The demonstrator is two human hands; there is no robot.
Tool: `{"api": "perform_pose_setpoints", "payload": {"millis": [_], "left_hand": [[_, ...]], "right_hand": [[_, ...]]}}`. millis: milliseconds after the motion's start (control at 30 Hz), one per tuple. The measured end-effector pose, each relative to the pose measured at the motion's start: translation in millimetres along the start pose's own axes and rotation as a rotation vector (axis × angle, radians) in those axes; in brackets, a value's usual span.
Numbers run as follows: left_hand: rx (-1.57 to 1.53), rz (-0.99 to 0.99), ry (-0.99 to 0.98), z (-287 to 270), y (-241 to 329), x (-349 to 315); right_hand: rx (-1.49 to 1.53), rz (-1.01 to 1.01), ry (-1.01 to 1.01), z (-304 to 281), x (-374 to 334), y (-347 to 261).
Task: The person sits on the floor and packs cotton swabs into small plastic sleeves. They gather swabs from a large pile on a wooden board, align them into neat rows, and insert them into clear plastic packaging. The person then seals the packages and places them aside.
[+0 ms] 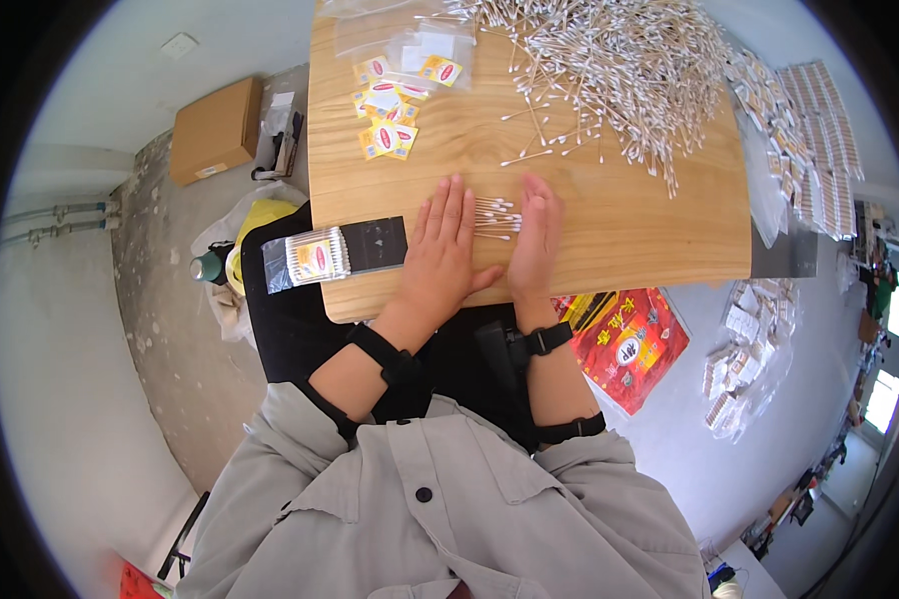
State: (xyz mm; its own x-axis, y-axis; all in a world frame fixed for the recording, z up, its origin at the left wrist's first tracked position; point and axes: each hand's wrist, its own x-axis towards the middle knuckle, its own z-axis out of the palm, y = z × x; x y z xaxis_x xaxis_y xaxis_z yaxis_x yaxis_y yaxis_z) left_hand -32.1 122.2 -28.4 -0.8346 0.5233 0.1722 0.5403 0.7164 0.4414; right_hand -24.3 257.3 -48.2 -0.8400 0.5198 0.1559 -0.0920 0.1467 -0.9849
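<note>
A small row of cotton swabs lies on the wooden table between my two hands. My left hand rests flat over the swabs' left part, fingers stretched and thumb out to the right. At their right ends my right hand stands on edge, its fingers straight and slightly blurred. Left of my left hand, a clear packet of cotton swabs with a yellow-and-white label sits on a dark strip at the table's left edge. Part of the row is hidden under my left hand.
A large loose heap of cotton swabs covers the far right. Yellow-and-white label cards and clear plastic bags lie far left. Bundled swabs stand beyond the right edge. Below are a red printed bag and a cardboard box.
</note>
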Motion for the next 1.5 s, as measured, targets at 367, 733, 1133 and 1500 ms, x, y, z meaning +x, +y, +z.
{"api": "perform_pose_setpoints", "payload": {"millis": [367,733,1133,1500], "left_hand": [[0.021,0.015,-0.013,-14,1,1],[0.105,0.088,-0.146,-19,-6,-21],[0.106,0.098,-0.142,-19,-6,-21],[0.058,0.064,-0.102,-19,-1,2]], "right_hand": [[0.373,0.1,-0.049,-9,-2,23],[-0.584,-0.248,-0.175,-40,-12,-19],[-0.546,-0.25,-0.126,-37,-12,-16],[-0.312,-0.069,0.025,-28,-9,-9]]}}
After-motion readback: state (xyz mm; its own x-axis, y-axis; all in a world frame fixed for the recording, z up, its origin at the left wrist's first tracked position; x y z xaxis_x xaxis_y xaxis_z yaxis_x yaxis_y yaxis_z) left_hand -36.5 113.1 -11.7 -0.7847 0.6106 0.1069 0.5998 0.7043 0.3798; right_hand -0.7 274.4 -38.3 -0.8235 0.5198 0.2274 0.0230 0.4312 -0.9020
